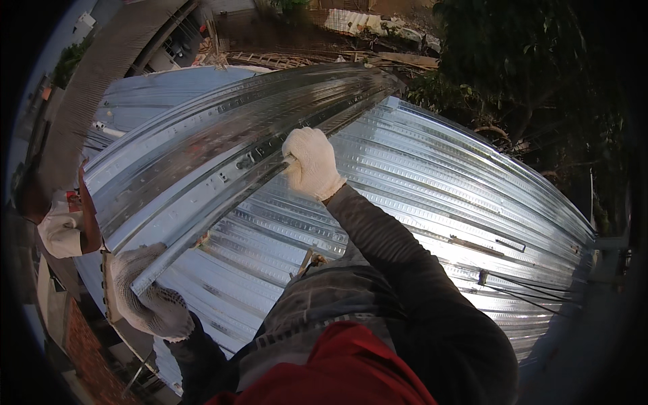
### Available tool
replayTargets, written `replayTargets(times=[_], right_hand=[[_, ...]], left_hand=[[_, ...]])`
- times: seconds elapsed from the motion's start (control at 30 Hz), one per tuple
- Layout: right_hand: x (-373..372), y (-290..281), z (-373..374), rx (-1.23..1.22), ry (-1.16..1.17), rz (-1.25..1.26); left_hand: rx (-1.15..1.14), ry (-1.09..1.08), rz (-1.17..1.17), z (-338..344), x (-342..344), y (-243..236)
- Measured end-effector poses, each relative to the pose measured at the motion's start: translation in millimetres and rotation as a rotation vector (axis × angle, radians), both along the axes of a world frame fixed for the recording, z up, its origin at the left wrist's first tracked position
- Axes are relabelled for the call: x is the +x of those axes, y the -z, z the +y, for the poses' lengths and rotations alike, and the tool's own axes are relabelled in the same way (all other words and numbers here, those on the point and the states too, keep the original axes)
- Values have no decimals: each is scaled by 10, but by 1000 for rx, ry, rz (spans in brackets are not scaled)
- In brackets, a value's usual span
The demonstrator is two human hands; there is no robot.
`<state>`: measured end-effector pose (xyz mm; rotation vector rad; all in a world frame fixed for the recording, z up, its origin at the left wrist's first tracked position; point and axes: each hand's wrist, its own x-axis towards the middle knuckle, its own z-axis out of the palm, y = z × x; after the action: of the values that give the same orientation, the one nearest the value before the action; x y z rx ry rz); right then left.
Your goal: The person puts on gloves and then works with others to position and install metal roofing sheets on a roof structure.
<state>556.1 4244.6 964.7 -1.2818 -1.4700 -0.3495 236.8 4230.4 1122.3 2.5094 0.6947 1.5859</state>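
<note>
Silvery metal sheet (182, 175) slants over ribbed panels (418, 175), its near edge clamped in the left hand (158, 310) at the lower end and the right hand (313, 164) farther up, well apart. A slack grip could let it slide toward the co-worker (62, 229).

- No words, numbers or signs can be read with certainty anywhere in view.
- Sheet (182, 208): dark, letter-like marks (241, 161) run in a slanting row along the stretch near the raised edge; whether they are print, dents or reflections cannot be told.
- Co-worker's shirt (61, 234): a small red patch (73, 197) with a paler shape in it, at the upper part; too small and blurred to make out.
</note>
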Motion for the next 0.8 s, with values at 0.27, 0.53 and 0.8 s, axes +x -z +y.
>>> replayTargets(times=[0.27,0.53,0.8], right_hand=[[685,-14,201,-52,-22,-6],[1303,1,711,-6,54,60],[1570,-100,1439,51,75,91]], left_hand=[[-176,-78,35,50,807,-137],[-215,26,87,674,1390,-295],[104,22,120,1731,1834,-517]])
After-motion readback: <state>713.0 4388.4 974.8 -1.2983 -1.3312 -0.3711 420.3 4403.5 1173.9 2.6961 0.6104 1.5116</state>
